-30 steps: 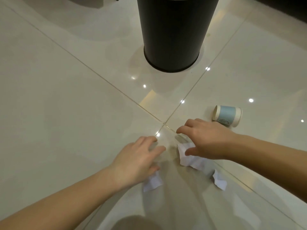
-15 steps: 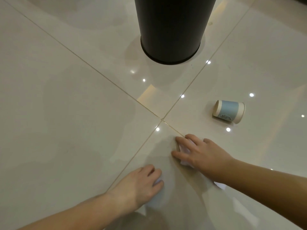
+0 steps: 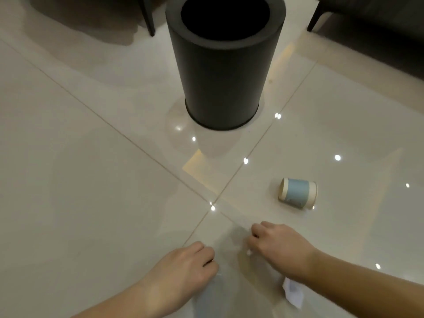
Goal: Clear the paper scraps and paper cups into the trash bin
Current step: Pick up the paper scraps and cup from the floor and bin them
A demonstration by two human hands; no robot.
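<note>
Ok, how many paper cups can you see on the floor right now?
1. The paper cup lies on its side on the floor, right of the trash bin, beyond the right hand. Others may lie outside the view.

Matte black cylindrical trash bin [image 3: 223, 72], inside dark. Glossy beige floor tiles [image 3: 80, 180] with thin tan grout lines and white light glints. Paper cup on its side [image 3: 297, 193]: pale blue band, cream ends. White paper scrap [image 3: 293, 292] under right wrist. Dark furniture legs [image 3: 148, 16] up top.

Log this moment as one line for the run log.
left hand: fingers curled, contents hidden | right hand: gripping paper scrap | paper cup: lying on floor | trash bin: upright, open
</note>
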